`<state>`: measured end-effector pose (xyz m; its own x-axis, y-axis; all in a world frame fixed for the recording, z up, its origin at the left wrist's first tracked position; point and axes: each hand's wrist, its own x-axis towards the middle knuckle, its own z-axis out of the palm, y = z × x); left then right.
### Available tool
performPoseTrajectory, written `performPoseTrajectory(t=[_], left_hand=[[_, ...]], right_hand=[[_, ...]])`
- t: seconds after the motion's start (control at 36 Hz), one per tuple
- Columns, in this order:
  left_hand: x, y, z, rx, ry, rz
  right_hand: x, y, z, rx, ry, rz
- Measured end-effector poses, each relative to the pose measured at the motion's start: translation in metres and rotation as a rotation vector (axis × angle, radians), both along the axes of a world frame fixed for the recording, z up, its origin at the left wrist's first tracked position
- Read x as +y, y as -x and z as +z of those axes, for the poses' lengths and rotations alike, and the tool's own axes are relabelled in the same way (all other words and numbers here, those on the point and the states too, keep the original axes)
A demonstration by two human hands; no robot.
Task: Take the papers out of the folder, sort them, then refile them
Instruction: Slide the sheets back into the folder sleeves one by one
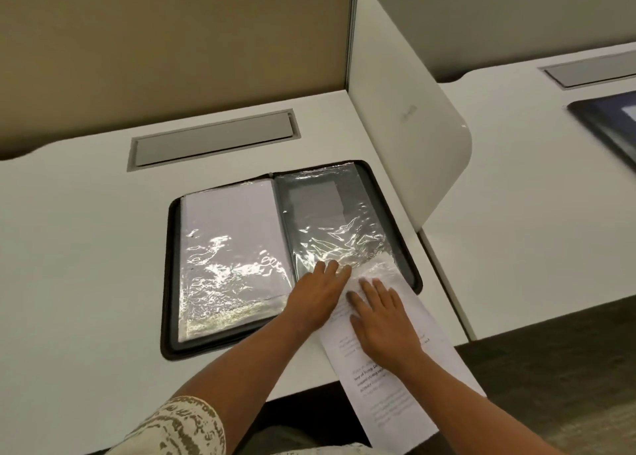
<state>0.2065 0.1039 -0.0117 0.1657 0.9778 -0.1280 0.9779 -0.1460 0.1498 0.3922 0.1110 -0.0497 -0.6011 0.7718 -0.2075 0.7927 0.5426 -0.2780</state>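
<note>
Folder (172, 282) open on surface (86, 248); paper (395, 385) half in right sleeve (330, 213). Both hands (318, 293) (382, 320) flat, fingers released, pressing paper. Whether extracting or refiling, cannot tell.

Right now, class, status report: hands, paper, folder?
Left hand flat at sleeve mouth. Right hand flat on printed sheet, sheet's top end inside right plastic sleeve. Folder open on desk. Nothing in the way.

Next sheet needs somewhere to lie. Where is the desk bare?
Bare desk left of the folder, and a strip between it and the cable hatch. Crowded at the folder's near right corner: left hand, right hand, printed sheet.
</note>
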Motion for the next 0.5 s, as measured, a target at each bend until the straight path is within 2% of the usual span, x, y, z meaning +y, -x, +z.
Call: performPoseTrajectory(t=[0.19, 0.36, 0.5], left_hand=[[0.004, 0.01, 0.005, 0.007, -0.043, -0.028], [0.006, 0.018, 0.009, -0.004, -0.129, -0.034], [0.001, 0.022, 0.011, 0.016, -0.234, -0.094]], right_hand=[[-0.003, 0.016, -0.003, -0.09, -0.003, -0.137], [-0.005, 0.029, -0.002, -0.094, -0.048, -0.274], [-0.001, 0.041, 0.003, -0.092, 0.04, -0.332]])
